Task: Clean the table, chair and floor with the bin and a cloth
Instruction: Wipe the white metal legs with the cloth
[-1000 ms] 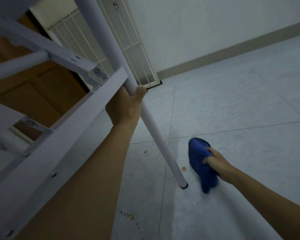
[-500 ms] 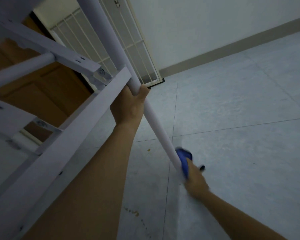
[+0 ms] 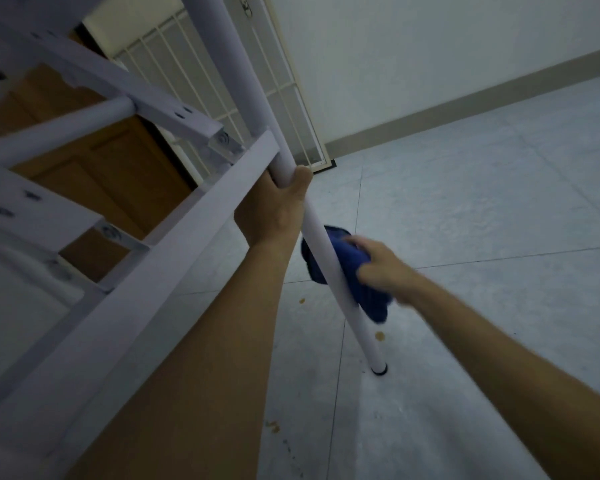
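Blue cloth (image 3: 355, 271) wraps the lower half of the tilted white table leg (image 3: 366, 337), gripped there by the blurred right hand (image 3: 383, 268), while the left hand (image 3: 274, 211) clasps the same leg higher up, and 1 brown spot (image 3: 380, 336) lies on the floor (image 3: 482, 220) beside the leg's foot.

the single view came from a wide-angle camera worn on the person's head, held low and close beside the tilted white table frame (image 3: 174, 233). it faced forward and down along both forearms. the left hand (image 3: 271, 216) on the table leg (image 3: 361, 334) sat near the middle, close to the lens, and the right hand (image 3: 385, 268) with the blue cloth (image 3: 368, 292) lay just beyond. the tiled floor (image 3: 482, 220) filled the right and lower parts and ran off to the wall (image 3: 430, 46) and a barred door (image 3: 222, 98). the skirting (image 3: 465, 102) slanted across the top, so the camera was rolled sideways.
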The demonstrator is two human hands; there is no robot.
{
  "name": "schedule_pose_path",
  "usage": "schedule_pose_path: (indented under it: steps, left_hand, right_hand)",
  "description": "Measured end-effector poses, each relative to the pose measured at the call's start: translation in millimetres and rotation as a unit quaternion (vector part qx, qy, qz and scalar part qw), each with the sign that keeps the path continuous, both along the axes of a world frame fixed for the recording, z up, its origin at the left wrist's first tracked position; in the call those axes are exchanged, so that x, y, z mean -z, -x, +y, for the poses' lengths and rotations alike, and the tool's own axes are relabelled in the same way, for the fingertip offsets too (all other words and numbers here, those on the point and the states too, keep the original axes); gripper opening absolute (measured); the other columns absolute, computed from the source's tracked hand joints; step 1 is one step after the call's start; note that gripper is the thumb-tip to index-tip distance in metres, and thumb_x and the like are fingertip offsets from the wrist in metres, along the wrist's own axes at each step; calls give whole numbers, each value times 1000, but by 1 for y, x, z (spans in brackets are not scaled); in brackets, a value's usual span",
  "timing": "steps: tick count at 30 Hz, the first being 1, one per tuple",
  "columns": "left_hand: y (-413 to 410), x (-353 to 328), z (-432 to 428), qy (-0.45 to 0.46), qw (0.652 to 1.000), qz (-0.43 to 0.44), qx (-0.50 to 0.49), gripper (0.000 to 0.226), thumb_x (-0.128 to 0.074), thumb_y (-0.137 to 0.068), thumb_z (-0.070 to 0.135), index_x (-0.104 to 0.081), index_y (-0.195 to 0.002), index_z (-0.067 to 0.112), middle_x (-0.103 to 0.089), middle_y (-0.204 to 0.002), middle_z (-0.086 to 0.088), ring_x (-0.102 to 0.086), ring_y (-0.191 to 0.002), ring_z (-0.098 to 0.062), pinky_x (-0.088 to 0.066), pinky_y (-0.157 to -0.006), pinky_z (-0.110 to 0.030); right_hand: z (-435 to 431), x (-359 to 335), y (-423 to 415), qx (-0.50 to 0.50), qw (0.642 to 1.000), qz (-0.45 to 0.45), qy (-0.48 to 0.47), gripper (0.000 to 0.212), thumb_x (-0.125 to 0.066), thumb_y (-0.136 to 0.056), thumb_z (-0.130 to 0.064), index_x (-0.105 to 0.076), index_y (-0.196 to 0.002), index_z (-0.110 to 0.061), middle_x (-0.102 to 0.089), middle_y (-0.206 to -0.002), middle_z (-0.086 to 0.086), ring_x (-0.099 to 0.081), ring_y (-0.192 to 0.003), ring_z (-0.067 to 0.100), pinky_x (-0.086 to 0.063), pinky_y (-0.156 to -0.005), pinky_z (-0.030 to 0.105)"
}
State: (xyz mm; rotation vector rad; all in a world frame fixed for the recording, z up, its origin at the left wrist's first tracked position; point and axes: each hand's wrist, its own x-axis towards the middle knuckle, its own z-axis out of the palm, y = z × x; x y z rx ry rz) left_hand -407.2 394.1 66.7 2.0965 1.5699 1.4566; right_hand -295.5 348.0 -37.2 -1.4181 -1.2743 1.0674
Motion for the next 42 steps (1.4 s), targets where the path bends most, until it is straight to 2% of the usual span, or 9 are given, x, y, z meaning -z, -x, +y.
schedule_pose_path:
  steps: [8, 12, 15, 22, 27, 30, 34, 39, 42]
  left_hand:
    - [0, 6, 4, 6, 1000, 15, -3, 44, -59, -86, 46, -53, -115, 14, -63, -107, -3, -63, -93, -17, -55, -80, -36]
    - [-2, 8, 5, 28, 998, -31, 38, 37, -62, -87, 40, -53, -106, 11, -63, -100, -6, -63, -88, -18, -56, -77, -36]
    - [-1, 9, 9, 31, 997, -40, 60, 48, -63, -84, 46, -55, -106, 4, -64, -99, -11, -65, -86, -20, -58, -76, -37]
    - [4, 9, 10, 34, 994, -42, 97, 80, -51, -65, 71, -54, -106, 2, -64, -96, -14, -67, -84, -22, -58, -71, -36]
    - [7, 4, 15, 63, 991, -29, 115, 60, -62, -79, 55, -54, -102, 0, -63, -98, -19, -67, -87, -27, -58, -74, -43]
    - [7, 1, 13, 79, 989, -32, 120, 54, -61, -78, 55, -55, -98, 5, -63, -100, -19, -67, -91, -29, -58, -77, -45]
    - [7, 0, 10, 89, 990, -37, 108, 60, -62, -81, 52, -55, -111, 1, -62, -106, -17, -64, -96, -27, -56, -81, -48]
    - [9, 0, 12, 99, 987, -46, 120, 69, -62, -75, 56, -54, -115, 0, -63, -107, -17, -65, -96, -29, -56, -82, -50]
    - [10, -2, 16, 106, 984, -44, 135, 59, -65, -83, 45, -53, -115, -2, -62, -107, -18, -65, -97, -31, -56, -82, -48]
  right_hand:
    - [50, -63, -39, -176, 983, 45, 15, 71, -43, -73, 19, -50, -122, -32, -56, -119, 6, -54, -107, 27, -54, -83, 42]
    - [60, -5, -18, -233, 951, -139, 147, 47, -40, -81, 13, -55, -102, -26, -59, -110, 7, -54, -102, 27, -50, -79, 38]
    - [51, 52, -10, -205, 948, -125, 211, 29, -38, -94, -4, -57, -106, -22, -56, -113, 8, -55, -101, 27, -49, -90, 42]
    - [-20, 182, 25, 2, 972, -49, 230, 51, -44, -94, -4, -27, -141, -6, -40, -140, 13, -40, -127, 31, -35, -102, 33]
    - [-16, 138, 11, 41, 978, 15, 206, 54, -45, -90, -2, -32, -142, -10, -38, -144, 14, -39, -129, 32, -35, -106, 40]
    - [-6, 70, -2, 42, 992, 19, 113, 51, -44, -89, 0, -39, -137, -18, -47, -134, 12, -47, -114, 28, -42, -89, 36]
    - [0, -5, -7, 68, 994, 83, -14, 71, -52, -87, -2, -21, -143, -32, -43, -109, -4, -43, -98, 16, -45, -84, 38]
    - [-8, 14, 16, 36, 998, 42, 9, 33, -54, -85, -7, -44, -112, -21, -59, -104, 6, -58, -99, 27, -50, -84, 43]
    - [-14, 23, 10, 1, 996, 36, 78, 32, -45, -88, -1, -46, -115, -18, -57, -107, 8, -53, -93, 25, -45, -79, 39]
